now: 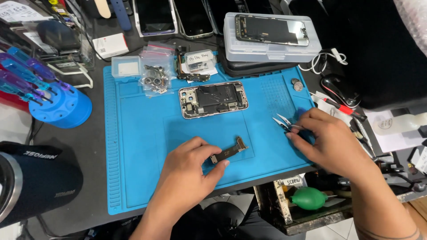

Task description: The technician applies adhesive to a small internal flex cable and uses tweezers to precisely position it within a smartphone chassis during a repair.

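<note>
The left hand rests on the blue mat, thumb and forefinger pinching the near end of a flex cable, which lies flat on the mat and points toward 2 o'clock. The right hand, at 3 o'clock from the cable, has its fingers drawn together around tweezers, whose tips point toward 10 o'clock just above the mat. An opened phone lies at 12 o'clock from the cable, well apart from both hands. Bags of small parts sit at 11 o'clock, and a blue screwdriver stand stands off the mat at 9 o'clock.
</note>
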